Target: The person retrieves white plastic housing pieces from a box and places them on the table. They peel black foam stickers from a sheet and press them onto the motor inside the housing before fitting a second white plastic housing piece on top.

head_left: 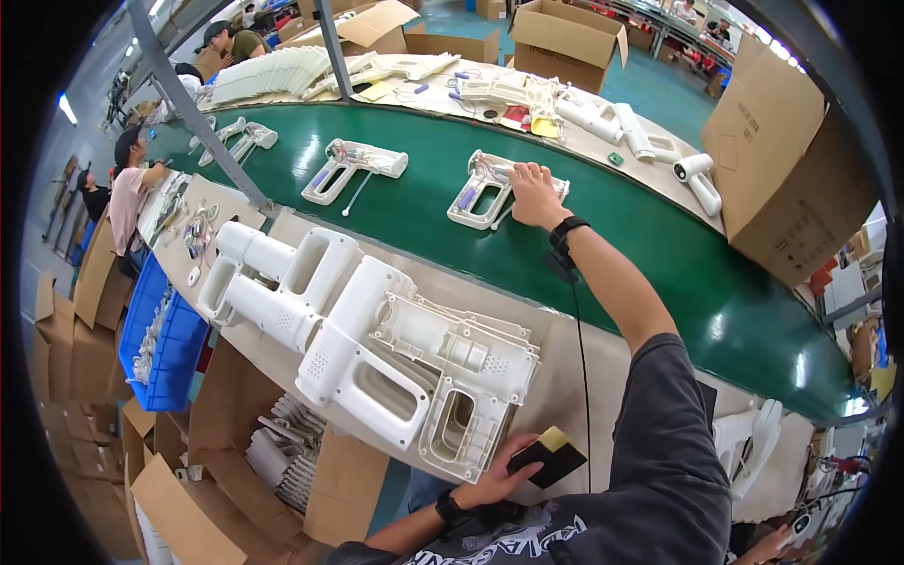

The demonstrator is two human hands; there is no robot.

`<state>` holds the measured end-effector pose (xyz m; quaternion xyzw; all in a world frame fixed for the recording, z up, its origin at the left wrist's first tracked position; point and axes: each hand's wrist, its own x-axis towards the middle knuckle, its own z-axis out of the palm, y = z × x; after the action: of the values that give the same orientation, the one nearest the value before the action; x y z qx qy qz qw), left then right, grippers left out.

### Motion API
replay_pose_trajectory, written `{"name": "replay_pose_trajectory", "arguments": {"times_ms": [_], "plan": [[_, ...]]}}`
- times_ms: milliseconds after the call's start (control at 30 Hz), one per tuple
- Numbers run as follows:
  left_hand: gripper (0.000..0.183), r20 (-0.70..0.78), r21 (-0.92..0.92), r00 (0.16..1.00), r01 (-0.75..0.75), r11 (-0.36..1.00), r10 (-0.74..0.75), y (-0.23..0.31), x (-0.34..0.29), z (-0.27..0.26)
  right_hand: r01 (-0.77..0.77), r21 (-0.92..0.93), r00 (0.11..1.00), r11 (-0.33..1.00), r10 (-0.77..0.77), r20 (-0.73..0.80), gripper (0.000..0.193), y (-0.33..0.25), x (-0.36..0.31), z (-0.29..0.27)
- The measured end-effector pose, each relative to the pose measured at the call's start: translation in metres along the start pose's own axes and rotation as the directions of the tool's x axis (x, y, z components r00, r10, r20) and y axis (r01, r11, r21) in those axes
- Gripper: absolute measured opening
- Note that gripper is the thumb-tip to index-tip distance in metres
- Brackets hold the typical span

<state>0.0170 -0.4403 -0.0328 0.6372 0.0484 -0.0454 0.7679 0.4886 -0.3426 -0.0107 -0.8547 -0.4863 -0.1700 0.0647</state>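
Currently, the right hand (534, 195) reaches out over the green conveyor belt (659, 254), fingers spread flat on the far end of an open white plastic handle-shaped housing half with exposed wiring (490, 193); the housing lies directly beneath and left of the palm. The left hand (497, 480) rests on the beige desk (574, 377) near the body, fingers closed around a small black block with a yellow pad (548, 456), just beside stacked white plastic housing shells (377, 348).

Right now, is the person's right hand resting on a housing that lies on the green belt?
Yes, the right hand lies on the open white housing on the green conveyor belt.
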Motion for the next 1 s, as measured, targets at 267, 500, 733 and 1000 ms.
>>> {"name": "replay_pose_trajectory", "arguments": {"times_ms": [267,500,733,1000], "plan": [[0.054,0.03,-0.083,0.997,0.069,0.994,-0.066,-0.008,0.003,-0.002,-0.182,0.104,0.972,0.978,0.163,0.171,0.066,0.041,0.014,0.004],[0.053,0.044,-0.086,0.996,0.079,0.993,-0.076,-0.001,0.005,-0.002,-0.217,0.196,0.96,0.956,0.172,0.223,0.076,0.057,0.009,0.002],[0.054,0.002,-0.014,1.0,0.016,1.0,-0.016,-0.008,-0.001,0.0,-0.295,0.216,0.932,0.931,0.231,0.278,0.072,0.046,-0.019,-0.077],[0.055,-0.083,0.032,0.996,-0.025,0.999,0.028,-0.013,-0.009,0.004,-0.347,0.273,0.932,0.897,0.298,0.204,0.072,0.065,-0.157,-0.19]]}}
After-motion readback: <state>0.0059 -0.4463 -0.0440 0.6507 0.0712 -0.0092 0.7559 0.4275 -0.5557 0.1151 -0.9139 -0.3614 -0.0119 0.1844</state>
